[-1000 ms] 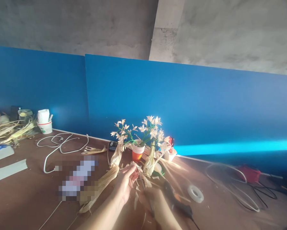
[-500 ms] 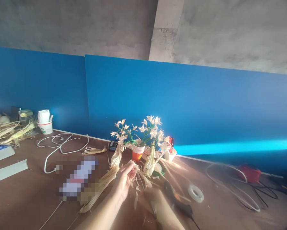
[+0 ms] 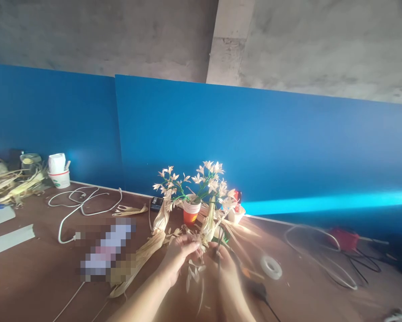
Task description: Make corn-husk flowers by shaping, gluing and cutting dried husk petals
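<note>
My left hand [image 3: 177, 257] hovers low over the brown table [image 3: 46, 273], fingers pinched on a small pale husk petal piece. My right hand [image 3: 226, 268] is raised beside it, blurred, closed round a thin dark stem or tool that stands upright. The two hands nearly touch. Just beyond them stands an orange paper cup [image 3: 190, 212] holding husk flowers [image 3: 201, 179] on green stems. Long dried corn husks [image 3: 143, 255] lie left of my left hand, and loose husk scraps [image 3: 192, 273] lie under it.
A tape roll [image 3: 271, 267] and a dark glue gun [image 3: 259, 290] lie at the right. White cable [image 3: 83, 203] coils at the left, past a blurred-out patch. A white cup [image 3: 59, 172] and husk pile [image 3: 9, 185] sit far left. Blue panels [image 3: 254, 143] back the table.
My right hand has risen from the table to meet the left hand, bringing the thin stem upright. The left hand has shifted slightly right. The camera has drifted a little right.
</note>
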Tool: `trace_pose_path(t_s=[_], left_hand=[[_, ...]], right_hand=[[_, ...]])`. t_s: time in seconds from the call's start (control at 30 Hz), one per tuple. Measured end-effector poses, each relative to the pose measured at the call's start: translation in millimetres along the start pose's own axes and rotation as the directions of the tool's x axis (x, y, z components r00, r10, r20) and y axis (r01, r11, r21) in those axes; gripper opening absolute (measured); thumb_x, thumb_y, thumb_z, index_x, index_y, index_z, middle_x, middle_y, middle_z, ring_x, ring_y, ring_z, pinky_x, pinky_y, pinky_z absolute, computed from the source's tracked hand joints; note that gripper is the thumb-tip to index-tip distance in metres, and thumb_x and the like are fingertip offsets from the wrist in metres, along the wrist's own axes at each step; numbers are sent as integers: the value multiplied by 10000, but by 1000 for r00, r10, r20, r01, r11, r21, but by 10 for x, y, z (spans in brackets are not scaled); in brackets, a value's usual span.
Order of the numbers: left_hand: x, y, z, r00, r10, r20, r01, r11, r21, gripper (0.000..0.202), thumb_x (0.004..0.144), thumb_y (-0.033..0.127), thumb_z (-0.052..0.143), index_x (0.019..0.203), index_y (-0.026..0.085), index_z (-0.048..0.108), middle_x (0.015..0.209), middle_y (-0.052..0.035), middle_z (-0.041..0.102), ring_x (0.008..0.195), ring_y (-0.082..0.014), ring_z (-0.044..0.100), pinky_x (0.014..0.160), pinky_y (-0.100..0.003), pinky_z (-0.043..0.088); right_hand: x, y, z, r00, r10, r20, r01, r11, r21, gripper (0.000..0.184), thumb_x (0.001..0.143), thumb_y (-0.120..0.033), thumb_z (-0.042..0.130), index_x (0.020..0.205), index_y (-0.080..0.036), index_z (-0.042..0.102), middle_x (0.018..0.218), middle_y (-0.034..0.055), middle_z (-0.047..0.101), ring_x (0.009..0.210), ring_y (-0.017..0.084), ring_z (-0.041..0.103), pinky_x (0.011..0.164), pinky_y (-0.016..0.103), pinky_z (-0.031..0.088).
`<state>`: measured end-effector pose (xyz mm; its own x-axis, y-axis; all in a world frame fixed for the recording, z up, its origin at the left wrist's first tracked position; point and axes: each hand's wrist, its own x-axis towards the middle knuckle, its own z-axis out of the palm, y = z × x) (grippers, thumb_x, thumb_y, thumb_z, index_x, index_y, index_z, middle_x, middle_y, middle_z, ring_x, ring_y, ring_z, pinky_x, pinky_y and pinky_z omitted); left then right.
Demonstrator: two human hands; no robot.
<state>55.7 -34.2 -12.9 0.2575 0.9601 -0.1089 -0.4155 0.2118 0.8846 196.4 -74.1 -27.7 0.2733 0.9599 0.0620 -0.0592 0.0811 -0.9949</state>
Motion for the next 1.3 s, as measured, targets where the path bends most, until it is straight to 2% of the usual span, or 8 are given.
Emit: trace_pose_path(t_s=[0.2,0.4,0.53,0.7,0.83,0.93,1.07,1.3], left_hand=[[-42,34,32,998,-44,44,45,999,-22,220,610,293,842,706,144,711,627,-36,720,562,-125,619,573,-235,491],[-79,58,43,995,-54,84,55,998,-9,224,623,293,832,739,133,726,642,-36,720,591,-128,635,601,-234,494],[-23,15,6,999,-39,25,39,999,18,246,625,325,841,740,142,724,608,-34,706,569,-129,626,583,-226,470],[82,75,-137,989,51,-139,-40,996,82,295,594,372,844,745,149,723,603,-9,671,567,-119,607,539,-204,419],[90,180,-217,971,138,-194,-82,959,271,287,645,430,791,701,161,709,623,0,646,572,-120,571,534,-211,401],[90,208,-234,957,229,-177,-150,915,374,294,711,465,723,671,175,697,609,2,633,598,-131,560,556,-214,397],[123,179,-251,938,322,-132,-215,833,510,251,722,432,709,671,186,706,637,-21,677,621,-164,580,580,-236,406],[140,114,-303,872,489,-39,-349,674,651,71,706,269,756,651,252,715,620,-17,653,661,-196,574,648,-240,415]], right_hand=[[44,-54,-66,996,91,15,-92,995,33,438,554,-329,849,930,-169,689,718,26,700,677,220,645,706,328,525],[19,-37,-39,995,96,-1,-96,995,-19,398,576,-340,821,907,-175,674,613,-23,633,540,146,550,545,246,448],[20,-30,-70,990,119,74,-116,992,-43,365,599,-314,776,907,-177,636,581,-35,597,541,137,523,523,236,424],[6,-62,-61,972,200,123,-189,977,-94,319,596,-250,657,901,-169,613,546,-56,540,496,120,472,505,235,371],[-29,-80,-36,987,67,148,-23,959,-281,268,618,-227,590,869,-167,660,597,-19,599,563,159,535,544,253,400],[-30,-87,-56,985,-4,173,79,901,-426,272,633,-193,562,872,-172,689,650,6,653,639,192,585,585,259,428],[14,-53,-97,988,-32,151,98,889,-448,269,687,-242,561,912,-171,690,753,46,723,753,236,650,664,279,466],[-6,-15,-89,999,-48,-5,40,883,-469,318,748,-426,627,972,-200,624,527,-30,615,553,202,587,572,278,424]])
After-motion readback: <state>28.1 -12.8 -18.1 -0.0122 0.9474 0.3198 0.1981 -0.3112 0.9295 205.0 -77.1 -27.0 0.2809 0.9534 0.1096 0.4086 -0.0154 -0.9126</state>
